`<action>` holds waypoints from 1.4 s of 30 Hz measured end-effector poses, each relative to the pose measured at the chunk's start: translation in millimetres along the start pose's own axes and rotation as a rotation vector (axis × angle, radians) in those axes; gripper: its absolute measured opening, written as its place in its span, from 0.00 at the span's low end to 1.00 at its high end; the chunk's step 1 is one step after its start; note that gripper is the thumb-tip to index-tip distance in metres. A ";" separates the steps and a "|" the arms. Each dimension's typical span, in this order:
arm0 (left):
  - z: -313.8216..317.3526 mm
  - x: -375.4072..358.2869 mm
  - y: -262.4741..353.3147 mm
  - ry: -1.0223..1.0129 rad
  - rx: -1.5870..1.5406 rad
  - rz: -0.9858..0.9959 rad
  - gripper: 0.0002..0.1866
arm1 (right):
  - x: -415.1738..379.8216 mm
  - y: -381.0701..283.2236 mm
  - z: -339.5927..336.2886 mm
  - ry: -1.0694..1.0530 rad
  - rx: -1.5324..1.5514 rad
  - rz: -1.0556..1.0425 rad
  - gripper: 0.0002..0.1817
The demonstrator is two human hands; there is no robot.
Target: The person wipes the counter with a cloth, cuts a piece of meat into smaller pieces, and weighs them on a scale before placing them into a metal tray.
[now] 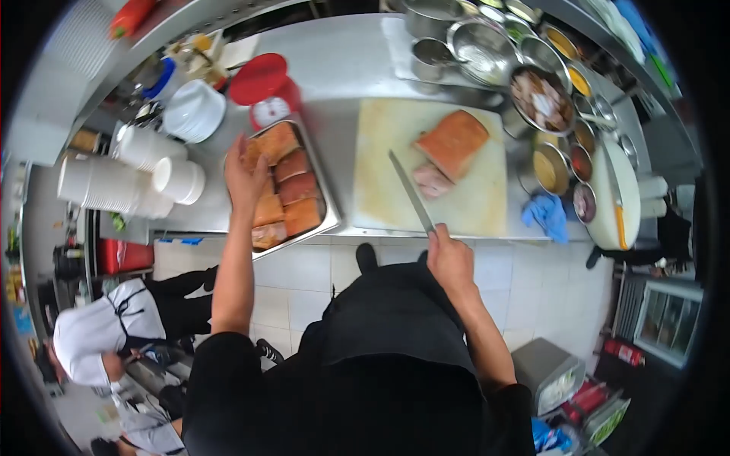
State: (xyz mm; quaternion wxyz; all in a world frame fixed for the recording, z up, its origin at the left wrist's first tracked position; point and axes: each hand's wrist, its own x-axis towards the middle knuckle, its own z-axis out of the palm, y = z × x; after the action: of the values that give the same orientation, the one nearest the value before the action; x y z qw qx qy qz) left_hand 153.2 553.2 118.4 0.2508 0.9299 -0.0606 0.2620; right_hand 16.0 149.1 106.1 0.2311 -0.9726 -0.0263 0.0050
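My right hand grips a long kitchen knife by its handle, the blade slanting over the white cutting board. Right of the blade lies a slab of meat with orange-brown skin, which looks like pork belly. A pale pink cut end shows at its near side. On the left, my left hand reaches over a metal tray filled with several blocks of the same meat. Its fingers are stretched and apart at the tray's left side, partly covering the blocks there.
A red kitchen scale stands behind the tray. White tubs and bowls are stacked left. Pots and a bowl of meat strips, a blue cloth and another knife lie right. A person in white is lower left.
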 end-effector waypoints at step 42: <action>222.8 -48.5 240.1 -0.535 0.070 -0.014 0.23 | -27.7 142.9 -38.3 -0.018 0.302 0.471 0.18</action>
State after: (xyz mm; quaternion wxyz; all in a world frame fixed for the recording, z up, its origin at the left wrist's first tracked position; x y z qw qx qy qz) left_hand 155.0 233.2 33.5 0.1955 0.9746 -0.1093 0.0070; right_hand -3.8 3.0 76.0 0.3658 -0.9063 0.1995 0.0709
